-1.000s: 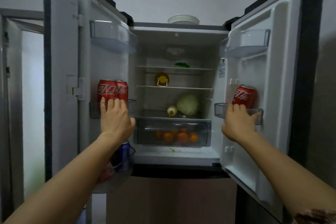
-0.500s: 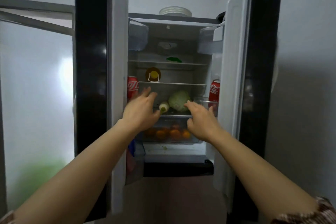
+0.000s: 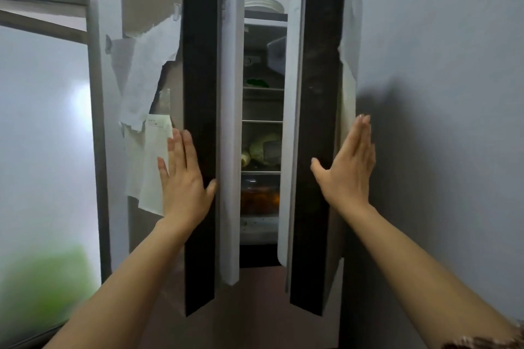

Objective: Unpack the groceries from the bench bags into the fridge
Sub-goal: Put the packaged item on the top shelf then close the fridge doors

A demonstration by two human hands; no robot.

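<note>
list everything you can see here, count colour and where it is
left fridge door: one, black edge, white liner, ajar
right fridge door: one, black edge, white liner, ajar
papers: several, white, on the left door's front
plates: one stack, white, on top of the fridge
green item: one, green, upper shelf, too small to identify
cabbage: one, pale green, lower shelf
oranges: several, orange, in the clear drawer
window frame: one, grey, far left
left hand: one, flat on the left door's front
right hand: one, flat on the right door's outer face
</note>
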